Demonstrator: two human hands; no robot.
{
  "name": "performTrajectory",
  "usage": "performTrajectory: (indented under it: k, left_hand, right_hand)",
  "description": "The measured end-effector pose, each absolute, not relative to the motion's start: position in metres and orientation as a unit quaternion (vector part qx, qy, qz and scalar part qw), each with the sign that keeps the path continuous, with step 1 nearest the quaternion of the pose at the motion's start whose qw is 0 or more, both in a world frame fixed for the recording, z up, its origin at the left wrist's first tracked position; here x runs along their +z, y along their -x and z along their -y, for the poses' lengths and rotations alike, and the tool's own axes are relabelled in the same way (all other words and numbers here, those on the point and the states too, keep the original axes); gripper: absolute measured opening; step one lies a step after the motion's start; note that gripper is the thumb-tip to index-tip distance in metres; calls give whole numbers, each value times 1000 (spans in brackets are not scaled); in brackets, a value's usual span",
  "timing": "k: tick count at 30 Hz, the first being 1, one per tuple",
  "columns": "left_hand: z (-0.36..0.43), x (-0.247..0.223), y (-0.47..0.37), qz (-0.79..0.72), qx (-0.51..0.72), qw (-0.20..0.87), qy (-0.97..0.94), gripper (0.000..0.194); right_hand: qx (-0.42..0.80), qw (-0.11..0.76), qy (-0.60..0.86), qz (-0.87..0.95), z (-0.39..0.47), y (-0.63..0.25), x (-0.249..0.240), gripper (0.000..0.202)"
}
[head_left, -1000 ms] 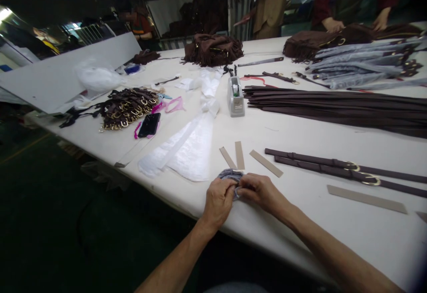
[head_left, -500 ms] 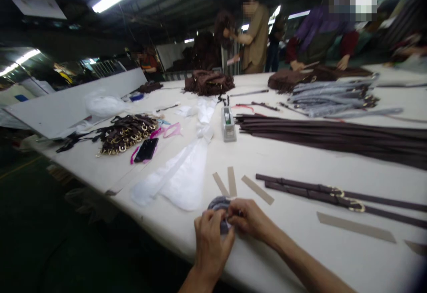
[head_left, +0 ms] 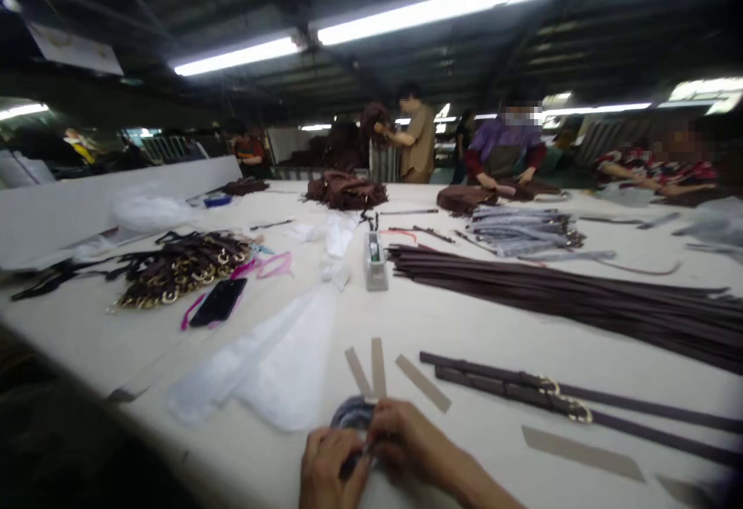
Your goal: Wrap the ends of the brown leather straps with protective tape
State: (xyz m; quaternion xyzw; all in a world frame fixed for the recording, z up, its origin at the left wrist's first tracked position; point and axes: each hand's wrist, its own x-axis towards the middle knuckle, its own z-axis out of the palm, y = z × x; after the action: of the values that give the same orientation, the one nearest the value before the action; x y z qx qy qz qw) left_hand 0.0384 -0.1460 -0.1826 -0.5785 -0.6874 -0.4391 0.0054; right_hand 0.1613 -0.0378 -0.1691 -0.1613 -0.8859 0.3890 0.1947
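Observation:
A grey, curved, wrapped bundle (head_left: 351,411) lies at the table's near edge, partly hidden by my fingers. My left hand (head_left: 333,466) is closed on its near side, with a dark bit showing between the fingers. Pinched against the bundle's right side is my right hand (head_left: 406,443), its fingertips meeting those of the left. Beyond them lie tan strips (head_left: 378,366). To the right are two dark brown straps (head_left: 499,384) with gold buckles.
White sheeting (head_left: 284,362) spreads left of centre, near a phone (head_left: 218,302) and buckled straps (head_left: 186,261). A tape dispenser (head_left: 374,261) stands mid-table. Long brown straps (head_left: 551,292) and grey-wrapped pieces (head_left: 516,229) lie right. People (head_left: 505,141) work across the table.
The view has tilted up and shifted, so the table and both hands appear lower and further left. Both hands are still at the grey bundle.

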Motion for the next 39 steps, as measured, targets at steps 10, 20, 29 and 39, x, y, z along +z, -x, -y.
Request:
performTrajectory:
  k: [10,20,29,39]
  left_hand:
    - [155,-178,-29,697,-404,-173,567,13]
    - [150,-178,-36,716,-383,-135,567,6]
    - [148,-180,-46,731,-408,-105,537,19]
    - [156,-186,-37,685,-373,-91,620,16]
  right_hand:
    - [537,137,180,813,39,-172,-178,20]
    - [386,170,115,899,33,-167,-175,16]
    - [342,194,127,911,39,-177,-196,24]
    - [320,230,126,910,42,-179,-204,17]
